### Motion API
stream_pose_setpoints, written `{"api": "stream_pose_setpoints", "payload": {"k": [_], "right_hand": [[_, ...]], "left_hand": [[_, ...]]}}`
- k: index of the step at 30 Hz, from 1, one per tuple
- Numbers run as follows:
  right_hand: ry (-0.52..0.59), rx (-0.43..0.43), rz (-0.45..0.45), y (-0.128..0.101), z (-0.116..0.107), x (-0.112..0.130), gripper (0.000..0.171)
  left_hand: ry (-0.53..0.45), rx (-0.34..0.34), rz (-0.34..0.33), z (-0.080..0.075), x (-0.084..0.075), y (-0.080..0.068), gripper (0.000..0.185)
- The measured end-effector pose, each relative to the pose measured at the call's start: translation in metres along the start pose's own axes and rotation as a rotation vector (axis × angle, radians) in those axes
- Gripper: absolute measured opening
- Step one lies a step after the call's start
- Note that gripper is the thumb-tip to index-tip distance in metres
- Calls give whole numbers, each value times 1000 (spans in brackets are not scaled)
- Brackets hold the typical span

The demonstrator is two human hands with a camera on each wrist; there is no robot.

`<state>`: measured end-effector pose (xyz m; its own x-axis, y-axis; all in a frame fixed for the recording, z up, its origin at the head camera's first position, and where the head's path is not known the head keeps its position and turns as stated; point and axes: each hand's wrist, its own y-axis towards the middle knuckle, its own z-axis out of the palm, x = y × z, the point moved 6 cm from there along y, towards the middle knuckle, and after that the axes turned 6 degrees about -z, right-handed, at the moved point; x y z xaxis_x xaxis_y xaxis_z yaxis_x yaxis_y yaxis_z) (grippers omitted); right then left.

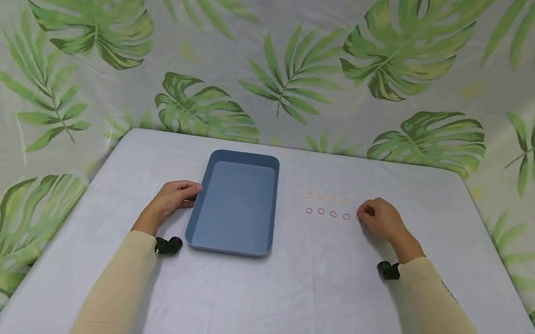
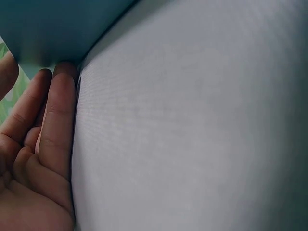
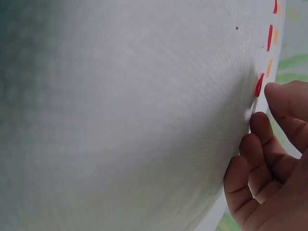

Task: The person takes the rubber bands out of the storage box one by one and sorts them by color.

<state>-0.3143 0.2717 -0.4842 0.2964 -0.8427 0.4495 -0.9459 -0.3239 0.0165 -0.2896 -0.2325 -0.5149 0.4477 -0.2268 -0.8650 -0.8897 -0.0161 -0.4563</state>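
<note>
A blue rectangular tray lies on the white table, with nothing in it. My left hand rests on the table at the tray's left side. Its straight fingers press against the tray wall. To the right of the tray lie two short rows of small rubber bands, orange ones behind and red ones in front. My right hand sits at the right end of the rows, fingers loosely curled. Its thumb tip is just beside a red band, and nothing is between the fingers.
The white cloth-covered table ends at a leaf-print backdrop behind and on both sides. Small black wrist cameras sit on both forearms.
</note>
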Motion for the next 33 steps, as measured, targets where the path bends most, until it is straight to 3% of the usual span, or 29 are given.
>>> {"api": "stream_pose_setpoints", "payload": {"k": [6,14,20,25,33], "right_hand": [[31,-1,24,0,0,-1,10],[159,5,95,-11,-6,1,23],[228,-53,57,-19,-14,12,26],[256,-31,54,-24,-14,18,26],[203,-50,-4,-28,-25,31,23]], "left_hand": [[-14,21,-7,-1,0,2,49],[-27,24,-18,1,2,2,48],[-14,-3,-10,0,0,-1,48],[-19,-3,1,1,-1,-2,47],[2,13,16,-6,-3,-5,49]]}}
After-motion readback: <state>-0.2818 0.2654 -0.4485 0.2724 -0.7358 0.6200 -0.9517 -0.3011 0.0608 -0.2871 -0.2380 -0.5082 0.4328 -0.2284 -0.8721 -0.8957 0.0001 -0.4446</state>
